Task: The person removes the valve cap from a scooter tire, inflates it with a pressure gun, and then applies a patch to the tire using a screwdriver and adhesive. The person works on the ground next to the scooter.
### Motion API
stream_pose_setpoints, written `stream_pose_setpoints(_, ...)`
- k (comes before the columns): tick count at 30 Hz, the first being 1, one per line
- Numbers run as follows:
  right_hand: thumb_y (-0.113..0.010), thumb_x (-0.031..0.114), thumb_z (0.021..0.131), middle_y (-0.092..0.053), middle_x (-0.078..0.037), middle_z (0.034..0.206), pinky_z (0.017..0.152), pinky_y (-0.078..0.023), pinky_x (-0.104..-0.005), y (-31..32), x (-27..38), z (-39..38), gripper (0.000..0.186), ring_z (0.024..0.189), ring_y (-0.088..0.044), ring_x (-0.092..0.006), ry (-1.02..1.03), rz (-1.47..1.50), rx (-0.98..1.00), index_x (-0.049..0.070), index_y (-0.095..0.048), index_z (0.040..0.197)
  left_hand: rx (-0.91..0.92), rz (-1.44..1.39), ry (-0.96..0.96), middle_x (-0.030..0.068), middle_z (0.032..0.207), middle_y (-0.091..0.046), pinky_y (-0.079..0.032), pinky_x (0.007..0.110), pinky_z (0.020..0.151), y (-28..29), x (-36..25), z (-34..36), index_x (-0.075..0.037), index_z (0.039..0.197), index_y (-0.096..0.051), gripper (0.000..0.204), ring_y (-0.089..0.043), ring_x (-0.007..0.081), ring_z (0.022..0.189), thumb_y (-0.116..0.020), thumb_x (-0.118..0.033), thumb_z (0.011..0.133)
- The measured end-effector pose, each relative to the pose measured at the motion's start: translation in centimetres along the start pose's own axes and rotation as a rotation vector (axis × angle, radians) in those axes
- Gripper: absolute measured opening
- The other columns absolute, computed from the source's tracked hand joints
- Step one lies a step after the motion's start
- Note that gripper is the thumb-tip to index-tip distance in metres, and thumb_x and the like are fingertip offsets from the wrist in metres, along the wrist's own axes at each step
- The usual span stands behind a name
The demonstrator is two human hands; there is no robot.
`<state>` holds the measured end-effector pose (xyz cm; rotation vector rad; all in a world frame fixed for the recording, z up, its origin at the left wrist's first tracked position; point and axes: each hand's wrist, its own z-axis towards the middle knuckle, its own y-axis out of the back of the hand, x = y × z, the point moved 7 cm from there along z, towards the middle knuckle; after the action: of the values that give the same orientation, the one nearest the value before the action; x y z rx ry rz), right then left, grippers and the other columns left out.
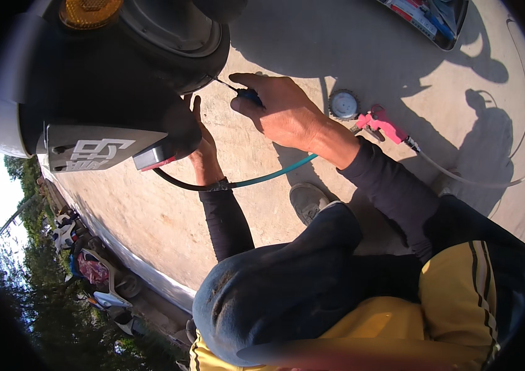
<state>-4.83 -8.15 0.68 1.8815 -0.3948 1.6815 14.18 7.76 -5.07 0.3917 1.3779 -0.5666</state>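
My right hand (287,111) is closed round the dark blue handle of a thin-shafted screwdriver (249,95), its index finger stretched forward. The tip of the shaft meets the edge of a black tyre (213,67). Below it, my left hand (205,151) reaches up beside the dark rear part of a two-wheeled vehicle (107,74). Two of its fingers stretch upward, slightly apart, and the rest are hidden behind that part. A black and teal hose (268,177) crosses by my left wrist and passes under my right forearm.
To the right on the concrete lie a pink inflator gun (386,125) and its round gauge (344,104), with a pale hose (460,178) trailing off. A tray of tools (432,21) sits at the far right. Parked motorcycles (98,272) stand at the left edge.
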Motion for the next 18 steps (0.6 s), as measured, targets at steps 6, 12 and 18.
stream_pose_setpoints(6, -0.064, 0.037, 0.104, -0.075, -0.03, 0.105, 0.089, -0.057, -0.0456, 1.7, -1.1, -0.7, 0.054, 0.096, -0.074, -0.0426, -0.101, 0.017, 0.055, -0.007, -0.065, 0.136, 0.285, -0.208, -0.037, 0.0107, 0.165, -0.044, -0.031, 0.051, 0.128, 5.1, -2.2, 2.9, -0.012, 0.161, -0.043, 0.072, -0.043, 0.0335, 0.151, -0.06, -0.055, 0.106)
stream_pose_setpoints(12, -0.082, 0.03, 0.091, -0.06, -0.008, 0.105, 0.085, -0.05, -0.0403, 3.7, 3.6, -6.3, 0.04, 0.094, -0.061, -0.0249, 0.418, -0.424, -0.374, 0.007, -0.07, 0.121, 0.183, -0.026, 0.049, 0.011, 0.165, -0.045, -0.031, 0.051, 0.127, 11.0, -3.6, 3.0, -0.012, 0.161, -0.043, 0.071, -0.044, 0.0333, 0.15, -0.06, -0.053, 0.106)
stream_pose_setpoints(18, -0.081, 0.03, 0.092, -0.07, -0.011, 0.11, 0.092, -0.052, -0.0422, -4.0, 4.8, -9.7, 0.054, 0.102, -0.068, -0.028, 0.487, -0.305, -0.01, 0.006, -0.065, 0.139, 0.158, 0.067, 0.078, 0.0114, 0.164, -0.045, -0.032, 0.051, 0.127, 12.5, -3.8, 2.7, -0.011, 0.161, -0.043, 0.07, -0.044, 0.0331, 0.15, -0.06, -0.052, 0.106)
